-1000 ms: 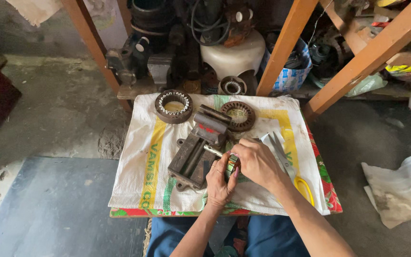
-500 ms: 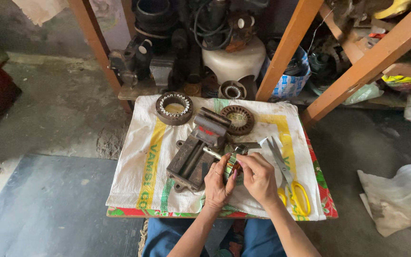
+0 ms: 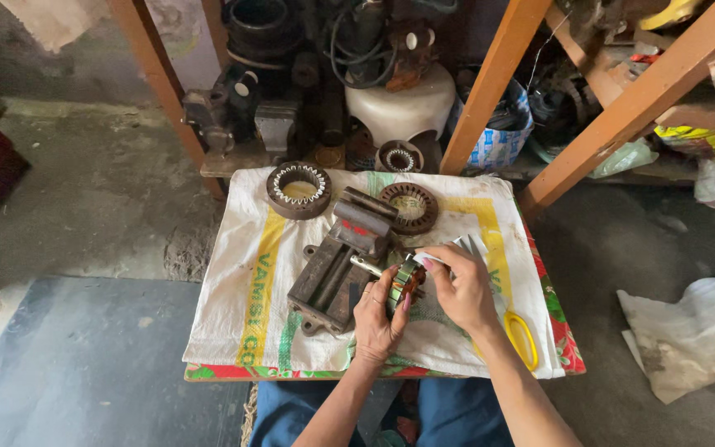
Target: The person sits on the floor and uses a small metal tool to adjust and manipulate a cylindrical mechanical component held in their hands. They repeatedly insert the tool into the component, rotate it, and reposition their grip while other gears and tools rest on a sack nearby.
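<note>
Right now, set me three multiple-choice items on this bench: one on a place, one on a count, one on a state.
1. Where does the bench vise lie?
A. on the woven sack
B. on the floor
C. on the shelf

2. How many toothed metal rings lie on the sack behind the vise?
A. one
B. two
C. four

3. What is the left hand doing?
A. resting flat
B. gripping a small round part
C. holding the scissors

Answers: 1 A, the vise rests mid-sack. 2 B, the left ring and the right ring. 3 B, its fingers close round the small round part, which the right hand touches.
</note>
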